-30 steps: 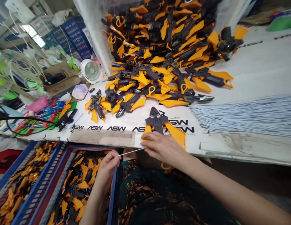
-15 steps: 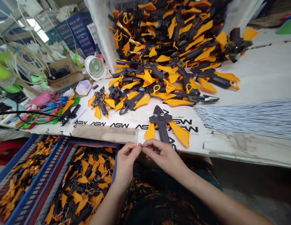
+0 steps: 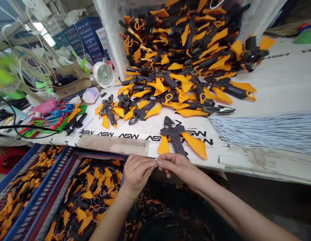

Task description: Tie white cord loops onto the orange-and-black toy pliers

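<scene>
Far ahead and left of the left hand, a bunch of colourful plastic scissors lies at the end of the desk, near a small white fan. Directly below the left hand, a blue-rimmed crate holds black-and-orange plastic pieces with white strings through them. The left hand is closed, pinching a small loop of thin white cord between its fingertips. The right hand meets it from the other side, grasping the same loop, though the cord is too small to show exactly how. Just ahead of the right hand, a black-and-orange plastic piece lies flat on the desk, not touching either hand. Farther ahead, a large heap of similar pieces rises. Right of the right hand, a bundle of white cords fans out across the desk.
</scene>
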Demonstrator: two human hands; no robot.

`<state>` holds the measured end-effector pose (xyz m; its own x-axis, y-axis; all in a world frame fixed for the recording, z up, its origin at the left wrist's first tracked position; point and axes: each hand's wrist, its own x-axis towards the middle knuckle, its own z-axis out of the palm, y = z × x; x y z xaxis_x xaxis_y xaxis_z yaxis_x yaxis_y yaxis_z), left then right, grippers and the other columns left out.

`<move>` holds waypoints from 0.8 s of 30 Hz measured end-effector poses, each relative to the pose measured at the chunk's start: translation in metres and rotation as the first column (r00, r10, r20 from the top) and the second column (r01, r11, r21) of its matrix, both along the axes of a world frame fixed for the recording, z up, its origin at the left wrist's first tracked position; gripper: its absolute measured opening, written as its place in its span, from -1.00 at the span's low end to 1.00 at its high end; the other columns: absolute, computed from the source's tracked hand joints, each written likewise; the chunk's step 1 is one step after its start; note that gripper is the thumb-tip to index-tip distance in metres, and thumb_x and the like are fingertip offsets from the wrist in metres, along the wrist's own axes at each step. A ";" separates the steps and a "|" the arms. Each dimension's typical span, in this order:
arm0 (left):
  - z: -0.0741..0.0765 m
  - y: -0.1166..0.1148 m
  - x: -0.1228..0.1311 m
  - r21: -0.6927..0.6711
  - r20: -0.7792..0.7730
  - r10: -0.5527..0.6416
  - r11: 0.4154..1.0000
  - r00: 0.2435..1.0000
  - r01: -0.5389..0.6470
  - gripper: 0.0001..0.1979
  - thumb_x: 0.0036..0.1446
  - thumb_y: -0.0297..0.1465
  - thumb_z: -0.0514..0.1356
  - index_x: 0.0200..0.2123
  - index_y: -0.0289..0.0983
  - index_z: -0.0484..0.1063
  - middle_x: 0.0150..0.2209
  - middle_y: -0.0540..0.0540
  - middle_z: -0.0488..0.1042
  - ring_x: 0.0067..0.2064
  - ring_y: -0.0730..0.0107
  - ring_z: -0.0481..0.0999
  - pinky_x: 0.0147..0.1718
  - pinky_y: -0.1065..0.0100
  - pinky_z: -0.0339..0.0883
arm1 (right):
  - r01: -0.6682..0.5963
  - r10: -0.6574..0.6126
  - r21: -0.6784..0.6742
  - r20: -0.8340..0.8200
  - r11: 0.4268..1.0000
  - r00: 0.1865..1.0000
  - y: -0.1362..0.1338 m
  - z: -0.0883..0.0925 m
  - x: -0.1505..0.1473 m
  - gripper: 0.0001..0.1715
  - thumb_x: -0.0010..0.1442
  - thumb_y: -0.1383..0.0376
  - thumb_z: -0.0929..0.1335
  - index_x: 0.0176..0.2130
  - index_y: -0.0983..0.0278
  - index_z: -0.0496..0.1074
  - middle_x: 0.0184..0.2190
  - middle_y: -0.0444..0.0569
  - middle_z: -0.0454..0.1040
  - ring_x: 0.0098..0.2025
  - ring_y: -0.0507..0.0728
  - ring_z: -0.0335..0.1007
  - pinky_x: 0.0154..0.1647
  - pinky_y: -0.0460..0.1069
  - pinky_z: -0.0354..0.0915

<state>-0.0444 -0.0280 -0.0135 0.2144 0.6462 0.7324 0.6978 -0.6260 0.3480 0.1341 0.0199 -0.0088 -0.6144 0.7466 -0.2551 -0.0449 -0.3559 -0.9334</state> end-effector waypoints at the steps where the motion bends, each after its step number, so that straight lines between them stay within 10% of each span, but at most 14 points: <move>1: -0.001 -0.001 0.004 -0.081 0.102 0.038 0.996 0.994 -0.030 -0.90 0.13 -0.50 0.33 -0.28 -0.19 0.55 -0.35 0.00 0.65 -0.32 0.41 0.58 -0.26 0.34 0.32 | 0.008 -0.008 0.026 -0.005 1.000 1.000 -0.002 -0.001 0.000 -0.47 -0.01 -0.10 0.49 -0.40 0.31 0.45 -0.48 -0.13 0.38 -0.53 -0.03 0.18 -0.52 -0.11 0.17; 5: -0.004 -0.006 0.022 -0.602 0.604 0.314 0.782 0.732 0.162 -0.80 0.09 -0.28 0.36 -0.46 -0.27 0.50 -0.48 -0.02 0.53 -0.44 0.44 0.43 -0.40 0.39 0.25 | 0.091 -0.102 0.281 0.025 0.955 0.994 -0.010 -0.005 0.000 -0.63 0.25 0.00 0.34 -0.31 0.26 0.40 -0.44 -0.11 0.37 -0.44 0.05 0.27 -0.45 -0.07 0.24; 8: -0.004 -0.005 0.029 -0.599 0.795 0.466 0.501 0.388 0.625 -0.61 -0.08 -0.13 0.42 -0.52 -0.31 0.40 -0.54 0.02 0.38 -0.52 0.54 0.26 -0.49 0.45 0.15 | 0.097 -0.203 0.662 0.085 0.743 0.975 -0.013 -0.005 0.003 -0.76 0.37 0.19 0.24 -0.30 0.23 0.38 -0.38 -0.06 0.42 -0.32 0.11 0.35 -0.26 -0.01 0.27; 10: -0.003 -0.003 0.028 -0.546 0.808 0.498 0.430 0.315 0.719 -0.56 -0.13 -0.10 0.44 -0.52 -0.32 0.38 -0.55 0.03 0.33 -0.52 0.57 0.22 -0.50 0.46 0.12 | 0.050 -0.219 0.805 0.100 0.591 0.971 -0.013 -0.004 0.005 -0.77 0.39 0.28 0.21 -0.27 0.23 0.38 -0.35 -0.03 0.45 -0.27 0.13 0.38 -0.19 0.01 0.25; 13: 0.000 -0.002 0.021 -0.675 0.737 0.421 0.505 0.529 0.538 -0.60 -0.04 -0.11 0.40 -0.49 -0.32 0.41 -0.54 0.01 0.38 -0.50 0.52 0.27 -0.47 0.44 0.14 | -0.038 -0.186 0.809 0.180 0.586 0.966 -0.008 0.001 0.009 -0.77 0.38 0.28 0.21 -0.27 0.21 0.40 -0.35 -0.03 0.48 -0.28 0.14 0.40 -0.23 0.00 0.25; 17: 0.004 0.000 0.010 -0.662 0.462 0.213 0.729 0.861 0.175 -0.80 0.10 -0.29 0.32 -0.47 -0.28 0.47 -0.48 -0.01 0.45 -0.42 0.43 0.39 -0.39 0.41 0.23 | -0.144 -0.063 0.564 0.331 0.813 0.942 0.002 0.005 0.013 -0.76 0.28 0.19 0.28 -0.35 0.22 0.46 -0.46 -0.07 0.49 -0.42 0.10 0.38 -0.39 -0.03 0.25; 20: 0.004 0.004 0.005 -0.509 0.394 0.025 0.838 0.919 0.195 -0.84 0.16 -0.34 0.29 -0.45 -0.25 0.51 -0.45 -0.03 0.49 -0.38 0.40 0.46 -0.35 0.39 0.30 | -0.180 0.106 0.255 0.279 0.950 0.954 0.008 0.008 0.014 -0.73 0.17 0.10 0.37 -0.36 0.25 0.49 -0.48 -0.08 0.49 -0.50 0.05 0.34 -0.52 -0.09 0.24; 24: 0.001 0.004 0.008 -0.488 0.382 0.048 0.859 0.923 0.157 -0.88 0.13 -0.35 0.32 -0.42 -0.25 0.54 -0.44 -0.03 0.50 -0.39 0.42 0.47 -0.39 0.43 0.32 | -0.167 0.137 0.128 0.210 0.978 0.968 0.008 0.007 0.012 -0.74 0.04 0.12 0.42 -0.42 0.26 0.43 -0.55 -0.14 0.42 -0.58 -0.01 0.22 -0.61 -0.13 0.17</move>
<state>-0.0366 -0.0243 -0.0128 0.0423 0.9389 0.3415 0.4234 -0.3264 0.8451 0.1456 0.0276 -0.0017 -0.6712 0.6861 -0.2805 0.1911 -0.2055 -0.9598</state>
